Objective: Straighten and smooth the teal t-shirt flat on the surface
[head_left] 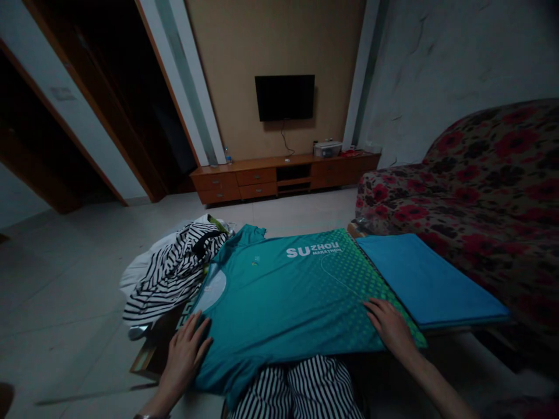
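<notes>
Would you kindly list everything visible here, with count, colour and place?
T-shirt: one, teal with white lettering, spread flat on the table in front of the person.
Blue pad: one, blue, on the table right of the T-shirt.
Striped clothes: a pile, black and white, at the T-shirt's left.
Table: one, wooden edge showing at lower left.
Sofa: one, dark with red flowers, right.
TV: one, black, on the far wall.
Cabinet: one, brown wood, under the TV.
Striped trousers: black and white, bottom centre.
Left hand: flat on the T-shirt's left part.
Right hand: flat on the T-shirt's right part.
</notes>
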### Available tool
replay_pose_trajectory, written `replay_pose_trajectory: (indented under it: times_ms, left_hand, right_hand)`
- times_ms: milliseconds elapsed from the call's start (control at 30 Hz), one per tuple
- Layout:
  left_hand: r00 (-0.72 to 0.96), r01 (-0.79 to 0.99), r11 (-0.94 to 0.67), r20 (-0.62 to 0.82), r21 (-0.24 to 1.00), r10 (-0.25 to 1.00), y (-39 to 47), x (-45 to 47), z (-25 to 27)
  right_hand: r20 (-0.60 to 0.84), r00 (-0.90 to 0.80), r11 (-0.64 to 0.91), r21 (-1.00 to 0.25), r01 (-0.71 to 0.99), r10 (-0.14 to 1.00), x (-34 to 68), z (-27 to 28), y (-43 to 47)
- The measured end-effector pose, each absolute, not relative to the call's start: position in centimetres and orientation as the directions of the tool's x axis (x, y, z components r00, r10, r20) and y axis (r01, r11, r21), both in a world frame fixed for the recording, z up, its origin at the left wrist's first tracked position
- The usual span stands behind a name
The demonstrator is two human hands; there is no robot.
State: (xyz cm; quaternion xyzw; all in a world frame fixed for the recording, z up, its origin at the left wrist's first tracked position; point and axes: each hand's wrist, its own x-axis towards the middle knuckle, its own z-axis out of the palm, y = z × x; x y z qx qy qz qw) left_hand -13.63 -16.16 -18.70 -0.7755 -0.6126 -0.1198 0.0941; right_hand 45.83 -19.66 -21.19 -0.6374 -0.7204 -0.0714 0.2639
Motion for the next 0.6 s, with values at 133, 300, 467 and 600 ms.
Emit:
replay_pose_trajectory:
  times_ms: [133,300,467,600]
  left_hand:
    - [0.157,0.976,-0.200,0.371,0.080,0.915,-19.8,-14.3,-19.4]
    - [-0.171,0.880,-0.053,0.419,0.472,0.892,-26.1,-13.2,-19.5]
    - [-0.612,0.330,0.344,-0.078,0.879,0.787,-29.0,-10.2,-19.5]
    - [-0.358,-0.034,0.362,-0.349,0.932,0.866,-28.0,-8.1,-19.5]
  right_hand:
    - [0.517,0.030,0.116,-0.248,0.962,0.855,49.0,-22.2,-24.2]
    - [0.448,0.317,-0.067,-0.490,0.869,0.836,51.2,-23.1,-30.2]
    - [-0.152,0.716,-0.385,-0.907,0.173,0.681,50.4,-23.8,-32.2]
    - [-0.446,0.553,-0.322,-0.894,-0.312,0.703,49.5,-23.8,-31.1]
